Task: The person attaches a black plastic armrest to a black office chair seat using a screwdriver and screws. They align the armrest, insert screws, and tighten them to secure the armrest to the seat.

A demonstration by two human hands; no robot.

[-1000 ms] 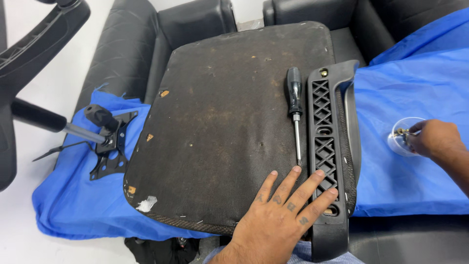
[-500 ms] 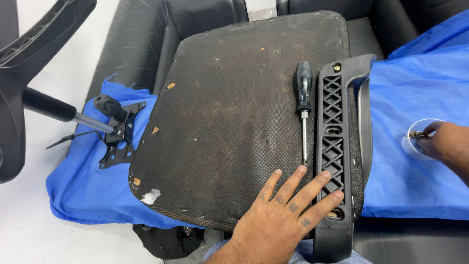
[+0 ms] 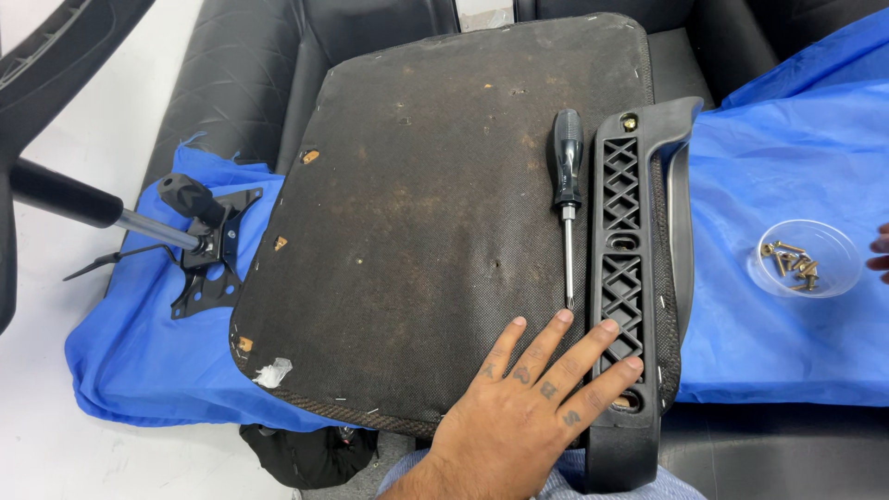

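Right hand [image 3: 880, 252] now off screw dish [image 3: 804, 257]

Bright, even light from overhead; shadows soft and short, e.g. under the screwdriver [image 3: 566, 185]. Mild sheen on the blue cloth [image 3: 787, 167] and clear plastic cup [image 3: 804, 257]. Focus sharp throughout, no motion blur. Slight wide-angle bend at edges.

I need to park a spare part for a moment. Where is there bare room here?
The widest free patch is the seat underside, left of the screwdriver. Blue cloth is bare between the armrest bracket and the screw cup. It is crowded where the left hand presses the bracket, and around the chair mechanism.
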